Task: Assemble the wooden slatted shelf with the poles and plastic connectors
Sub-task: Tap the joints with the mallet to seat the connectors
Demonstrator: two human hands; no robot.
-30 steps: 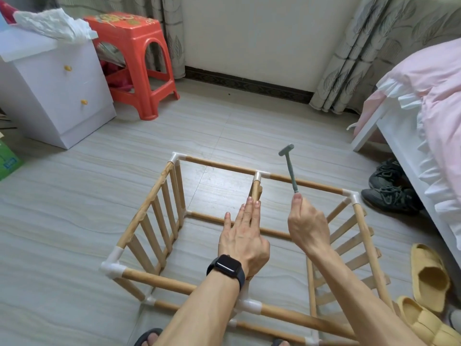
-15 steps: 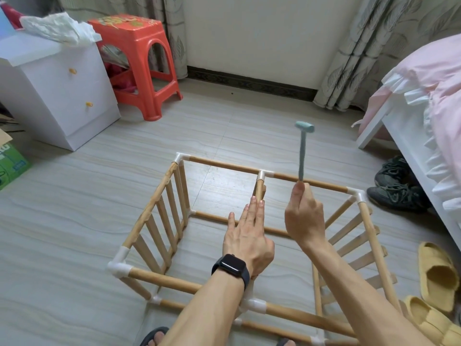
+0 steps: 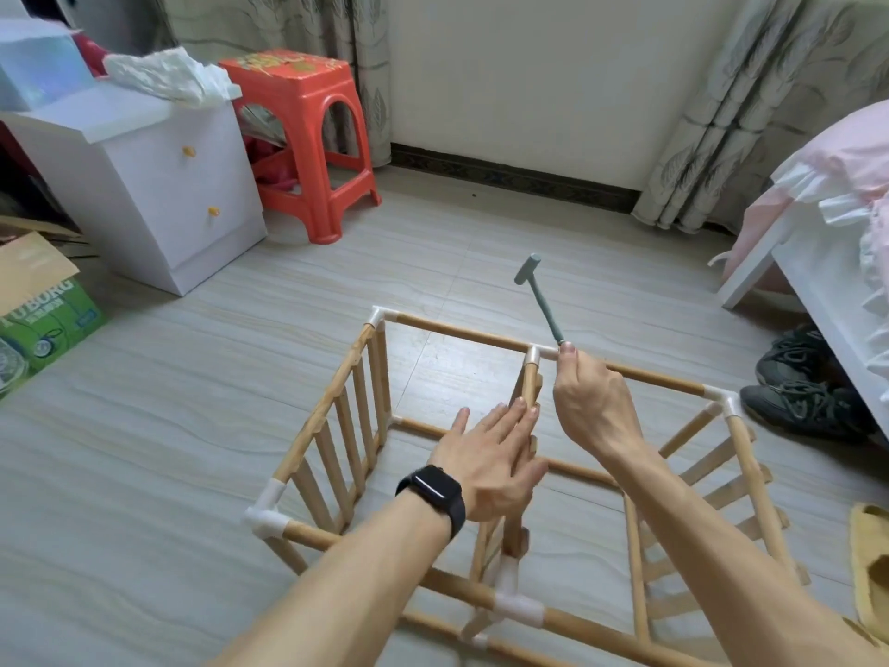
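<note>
Ok, shelf frame [image 3: 324, 404]: on the floor right in front of the person, standing as an open-topped box with slatted panels at left and right.
Far pole [image 3: 462, 333]: long axis runs left–right, dropping slightly to the right in view; a white corner connector [image 3: 377, 316] caps its left end.
Centre rail [image 3: 529, 385]: long axis points away from the camera, running from the near pole up into the T connector [image 3: 535, 352] on the far pole.
Left hand [image 3: 486, 469]: flat, fingers straight and together, thumb spread. It lies along the top of the centre rail, fingertips aimed at the T connector and stopping just short of it. Holds nothing.
Right hand [image 3: 591, 402]: fingers curled round the butt end of the hammer [image 3: 542, 303], thumb tip up on the handle; it sits just right of the T connector.
Hammer axis: handle leans up and to the left, head at the top, raised clear of the frame.
Around: black watch [image 3: 433, 493] on the left wrist, orange stool [image 3: 308, 137], white drawer unit [image 3: 158, 185], cardboard box [image 3: 38, 305], dark shoes [image 3: 808, 392], yellow slipper [image 3: 870, 570], bed [image 3: 818, 233] on the right.
</note>
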